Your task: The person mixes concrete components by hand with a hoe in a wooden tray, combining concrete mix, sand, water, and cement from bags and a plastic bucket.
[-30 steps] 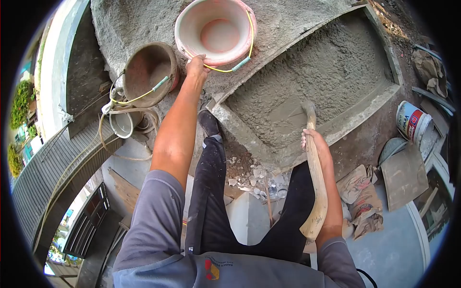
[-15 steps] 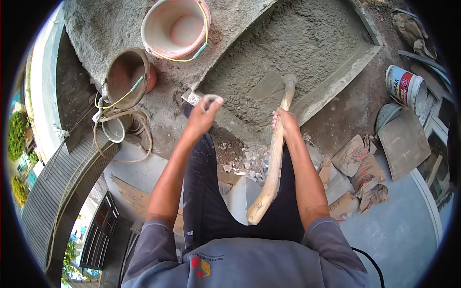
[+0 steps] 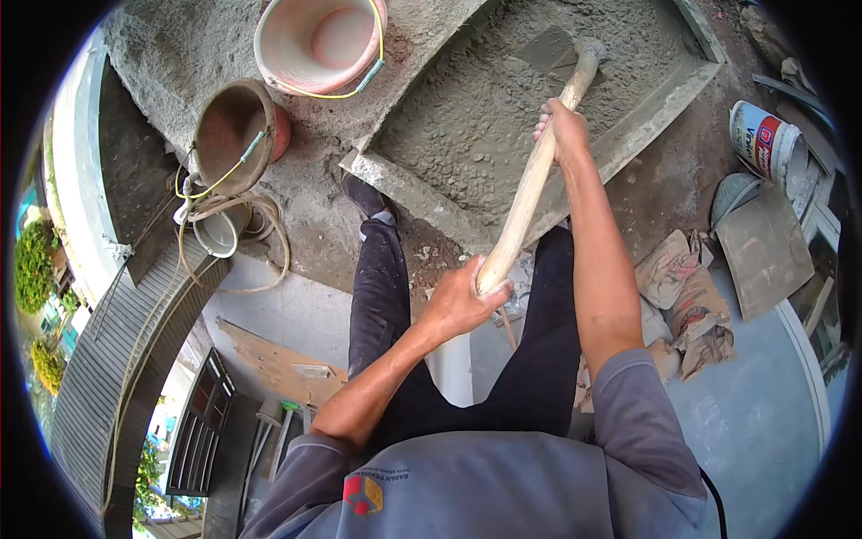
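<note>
A hoe with a thick, slightly curved wooden handle slants from my lap up into the mixing trough. My left hand wraps round the handle's near end. Farther up, close to the head, my right hand grips the same handle. The hoe's flat blade lies on the wet grey mortar in the trough, partly sunk or coated with it. My feet stand at the trough's near edge.
Two buckets, one pale and one dirty reddish, stand left of the trough by a sand pile. A hose coils round a small pail. At right are crumpled cement bags, a board and a paint bucket.
My left hand has come down from the air onto the handle's near end. My right hand and the hoe have moved forward, and the blade sits farther into the trough.
</note>
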Demonstrator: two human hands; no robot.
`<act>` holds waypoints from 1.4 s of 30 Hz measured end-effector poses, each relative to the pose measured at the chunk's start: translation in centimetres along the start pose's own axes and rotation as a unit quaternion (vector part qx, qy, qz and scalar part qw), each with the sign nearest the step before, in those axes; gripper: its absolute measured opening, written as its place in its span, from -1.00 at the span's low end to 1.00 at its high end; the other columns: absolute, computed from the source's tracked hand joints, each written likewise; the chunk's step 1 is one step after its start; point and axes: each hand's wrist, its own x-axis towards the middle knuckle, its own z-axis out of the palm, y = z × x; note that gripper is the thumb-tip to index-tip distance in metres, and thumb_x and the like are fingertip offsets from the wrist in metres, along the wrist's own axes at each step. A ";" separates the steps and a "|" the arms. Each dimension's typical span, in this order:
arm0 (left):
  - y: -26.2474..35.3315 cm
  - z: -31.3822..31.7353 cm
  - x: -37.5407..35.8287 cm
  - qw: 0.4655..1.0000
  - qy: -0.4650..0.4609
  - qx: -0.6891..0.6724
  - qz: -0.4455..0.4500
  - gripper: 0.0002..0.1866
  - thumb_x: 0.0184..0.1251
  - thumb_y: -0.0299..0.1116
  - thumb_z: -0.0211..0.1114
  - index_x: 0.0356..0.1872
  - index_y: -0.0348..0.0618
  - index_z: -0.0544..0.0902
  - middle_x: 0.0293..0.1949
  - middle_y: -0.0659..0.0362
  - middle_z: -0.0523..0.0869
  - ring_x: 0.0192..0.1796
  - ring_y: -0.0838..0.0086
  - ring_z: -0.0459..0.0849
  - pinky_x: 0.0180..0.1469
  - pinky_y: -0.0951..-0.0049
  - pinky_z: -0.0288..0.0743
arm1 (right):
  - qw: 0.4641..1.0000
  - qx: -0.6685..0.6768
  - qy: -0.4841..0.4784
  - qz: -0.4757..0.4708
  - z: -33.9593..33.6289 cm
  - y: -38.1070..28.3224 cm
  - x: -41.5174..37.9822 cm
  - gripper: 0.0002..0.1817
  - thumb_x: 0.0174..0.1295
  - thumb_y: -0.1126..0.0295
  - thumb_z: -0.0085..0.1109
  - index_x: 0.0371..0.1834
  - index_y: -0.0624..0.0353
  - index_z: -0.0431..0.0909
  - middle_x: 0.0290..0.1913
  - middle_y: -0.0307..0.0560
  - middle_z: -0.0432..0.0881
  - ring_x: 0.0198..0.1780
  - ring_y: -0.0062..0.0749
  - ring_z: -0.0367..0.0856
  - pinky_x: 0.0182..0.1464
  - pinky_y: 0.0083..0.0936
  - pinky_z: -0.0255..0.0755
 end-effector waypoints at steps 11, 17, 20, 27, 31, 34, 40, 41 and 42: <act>1.8 0.5 -7.3 0.989 0.033 -0.027 -0.142 -0.44 0.39 -0.01 0.35 0.01 -0.44 0.58 -0.30 -0.28 0.75 -0.16 -0.08 0.81 -0.06 0.06 0.60 | 0.957 0.004 -0.128 0.259 3.3 16.8 -2.3 -0.78 0.31 0.33 0.18 -0.25 0.30 0.49 -0.55 -0.11 0.44 -0.64 -0.26 0.47 -0.56 -0.20 0.54; 9.8 -0.9 -6.0 0.995 0.020 -0.017 -0.095 -0.50 0.42 -0.09 0.35 0.00 -0.46 0.57 -0.36 -0.09 0.71 -0.29 0.29 0.71 -0.16 0.21 0.56 | 0.936 0.061 -0.185 0.293 1.9 11.3 -0.6 -0.85 0.33 0.40 0.13 -0.23 0.23 0.40 -0.59 -0.14 0.38 -0.67 -0.29 0.40 -0.57 -0.23 0.50; 12.9 -1.9 -7.2 0.993 -0.016 -0.089 -0.078 -0.47 0.41 -0.14 0.35 0.10 -0.48 0.53 -0.24 -0.16 0.71 -0.17 0.20 0.72 -0.03 0.19 0.56 | 0.934 0.073 -0.180 0.298 1.0 8.0 -2.3 -0.90 0.30 0.47 0.11 -0.30 0.19 0.38 -0.61 -0.14 0.40 -0.69 -0.35 0.36 -0.57 -0.32 0.46; 17.4 -4.6 -9.9 0.990 -0.067 -0.127 -0.007 -0.42 0.33 -0.16 0.34 -0.03 -0.62 0.41 -0.29 -0.40 0.69 -0.15 -0.16 0.79 -0.05 0.04 0.63 | 0.934 0.097 -0.182 0.292 1.0 0.5 -7.1 -0.87 0.28 0.53 0.11 -0.37 0.17 0.35 -0.60 -0.19 0.39 -0.63 -0.44 0.36 -0.51 -0.43 0.42; 21.0 -8.2 -12.7 0.985 -0.113 -0.130 -0.007 -0.41 0.34 -0.14 0.33 -0.03 -0.63 0.41 -0.29 -0.40 0.68 -0.17 -0.13 0.78 -0.07 0.06 0.63 | 0.922 0.131 -0.186 0.312 2.1 -4.0 -10.1 -0.81 0.29 0.55 0.11 -0.42 0.11 0.31 -0.60 -0.22 0.38 -0.61 -0.49 0.36 -0.50 -0.47 0.41; 23.2 -11.5 -15.9 0.986 -0.112 -0.122 0.023 -0.38 0.34 -0.09 0.36 -0.02 -0.61 0.44 -0.29 -0.35 0.69 -0.19 0.02 0.78 -0.09 0.15 0.61 | 0.927 0.141 -0.196 0.289 4.1 -8.0 -13.2 -0.77 0.28 0.58 0.13 -0.42 0.08 0.29 -0.60 -0.24 0.37 -0.62 -0.53 0.35 -0.52 -0.52 0.41; 27.0 -20.7 -23.8 0.971 -0.121 -0.172 0.111 -0.41 0.29 -0.06 0.37 -0.12 -0.55 0.50 -0.40 -0.26 0.71 -0.32 0.01 0.78 -0.22 0.12 0.61 | 0.912 0.170 -0.247 0.282 10.6 -15.6 -19.1 -0.76 0.38 0.50 0.14 -0.49 0.16 0.40 -0.59 -0.19 0.47 -0.60 -0.50 0.45 -0.49 -0.58 0.50; 27.0 -22.0 -25.2 0.973 -0.114 -0.160 0.121 -0.42 0.28 -0.06 0.38 -0.13 -0.55 0.50 -0.41 -0.25 0.71 -0.35 0.01 0.77 -0.24 0.13 0.61 | 0.916 0.176 -0.242 0.267 12.2 -16.6 -20.4 -0.77 0.36 0.53 0.14 -0.46 0.13 0.35 -0.58 -0.20 0.45 -0.62 -0.51 0.43 -0.52 -0.58 0.48; 26.9 -23.4 -26.3 0.975 -0.108 -0.148 0.128 -0.43 0.28 -0.07 0.38 -0.14 -0.55 0.51 -0.43 -0.24 0.71 -0.37 0.02 0.77 -0.26 0.13 0.60 | 0.919 0.183 -0.238 0.254 14.0 -17.4 -21.5 -0.77 0.34 0.55 0.13 -0.43 0.10 0.31 -0.58 -0.20 0.43 -0.63 -0.52 0.40 -0.55 -0.58 0.46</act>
